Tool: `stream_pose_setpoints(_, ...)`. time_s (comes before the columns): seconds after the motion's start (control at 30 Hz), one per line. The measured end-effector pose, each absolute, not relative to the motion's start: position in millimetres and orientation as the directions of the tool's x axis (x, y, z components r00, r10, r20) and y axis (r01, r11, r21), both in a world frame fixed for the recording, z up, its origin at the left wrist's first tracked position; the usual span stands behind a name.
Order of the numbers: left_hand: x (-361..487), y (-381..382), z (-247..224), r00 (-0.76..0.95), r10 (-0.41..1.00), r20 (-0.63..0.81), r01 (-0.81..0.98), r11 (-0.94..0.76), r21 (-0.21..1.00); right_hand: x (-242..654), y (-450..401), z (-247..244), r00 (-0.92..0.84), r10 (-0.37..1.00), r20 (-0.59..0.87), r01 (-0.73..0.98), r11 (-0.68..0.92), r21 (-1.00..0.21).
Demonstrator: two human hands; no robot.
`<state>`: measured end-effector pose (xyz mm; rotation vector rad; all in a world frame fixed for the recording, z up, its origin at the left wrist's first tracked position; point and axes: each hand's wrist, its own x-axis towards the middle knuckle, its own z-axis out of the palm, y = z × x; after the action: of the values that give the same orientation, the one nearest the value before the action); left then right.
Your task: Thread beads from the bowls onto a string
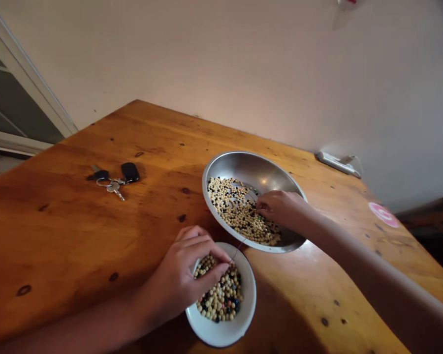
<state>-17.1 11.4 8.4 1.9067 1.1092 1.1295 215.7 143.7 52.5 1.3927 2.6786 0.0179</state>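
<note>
L grip [184, 275] looks clenched on a thin strand [238, 250], can't tell if it's wire or thread, w/ the hand right over a white bowl [249, 295] of cream + dark beads [219, 295]. R grip [276, 206] is down in a steel bowl [251, 160] on more beads [239, 211], can't tell if it's holding any. Bowls sit just beside each other on the wooden tabletop [96, 236], car keys [112, 182] to the left, power strip [337, 163] upper right.

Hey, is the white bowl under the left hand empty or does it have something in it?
Not empty: the white bowl holds a heap of cream and dark beads beneath the left hand.
</note>
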Motion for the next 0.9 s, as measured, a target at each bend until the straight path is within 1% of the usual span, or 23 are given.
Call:
stream_pose_setpoints(0.07, -17.8, 12.8, 8.1, 0.275, 0.895, 0.352, 0.341, -0.433, 0.834, 213.7, 132.5, 63.2, -0.575, 0.817, -0.040, 0.817, 0.576, 0.026)
stream_pose_setpoints(0.1, -18.4, 13.5, 8.3, 0.282, 0.893, 0.351, 0.347, -0.436, 0.830, 212.7, 123.4, 69.1, -0.581, 0.813, 0.014, 0.813, 0.582, -0.015)
stream_pose_setpoints(0.13, -19.2, 14.0, 8.7, 0.289, 0.890, 0.353, 0.350, -0.441, 0.826, 211.6, 112.1, 74.6, -0.582, 0.800, 0.146, 0.786, 0.599, -0.150)
stream_pose_setpoints(0.17, -20.0, 14.3, 9.4, 0.296, 0.886, 0.357, 0.348, -0.448, 0.824, 210.5, 99.1, 79.1, -0.566, 0.791, 0.233, 0.743, 0.612, -0.271)
stream_pose_setpoints(0.23, -21.5, 13.7, 11.5, 0.312, 0.878, 0.362, 0.328, -0.457, 0.827, 207.3, 70.5, 83.4, -0.526, 0.779, 0.340, 0.643, 0.627, -0.440)
stream_pose_setpoints(0.27, -21.9, 12.6, 12.9, 0.320, 0.875, 0.363, 0.312, -0.460, 0.832, 204.8, 56.5, 82.6, -0.532, 0.781, 0.327, 0.570, 0.616, -0.544)
stream_pose_setpoints(0.3, -22.1, 11.2, 14.3, 0.329, 0.872, 0.362, 0.295, -0.459, 0.838, 201.7, 43.8, 79.9, -0.451, 0.815, 0.365, 0.493, 0.568, -0.660)
stream_pose_setpoints(0.33, -22.0, 9.4, 15.9, 0.338, 0.868, 0.365, 0.277, -0.462, 0.843, 198.0, 32.7, 75.6, -0.371, 0.841, 0.395, 0.416, 0.530, -0.739)
stream_pose_setpoints(0.37, -21.8, 7.5, 17.3, 0.346, 0.862, 0.371, 0.261, -0.468, 0.844, 194.0, 23.6, 70.0, -0.310, 0.865, 0.395, 0.358, 0.492, -0.794)
stream_pose_setpoints(0.43, -21.1, 4.2, 19.5, 0.366, 0.842, 0.398, 0.233, -0.496, 0.836, 186.0, 11.2, 57.8, -0.244, 0.903, 0.353, 0.213, 0.405, -0.889)
stream_pose_setpoints(0.5, -20.7, 1.9, 20.3, 0.387, 0.822, 0.418, 0.212, -0.521, 0.827, 179.8, 4.9, 47.9, -0.155, 0.929, 0.335, 0.082, 0.350, -0.933)
stream_pose_setpoints(0.57, -20.7, 0.8, 19.8, 0.393, 0.815, 0.425, 0.203, -0.528, 0.825, 175.3, 2.0, 43.1, -0.108, 0.934, 0.341, 0.018, 0.345, -0.938)
stream_pose_setpoints(0.63, -21.4, 0.5, 18.9, 0.385, 0.821, 0.422, 0.208, -0.523, 0.827, 172.1, 1.1, 42.4, -0.108, 0.931, 0.349, -0.005, 0.350, -0.937)
stream_pose_setpoints(0.77, -23.3, 1.3, 18.3, 0.345, 0.824, 0.449, 0.225, -0.537, 0.813, 168.7, 1.7, 42.9, -0.163, 0.930, 0.329, -0.023, 0.330, -0.944)
stream_pose_setpoints(0.9, -22.5, 3.3, 18.6, 0.258, 0.844, 0.469, 0.257, -0.529, 0.809, 169.3, 2.1, 39.3, -0.195, 0.924, 0.329, -0.024, 0.331, -0.943)
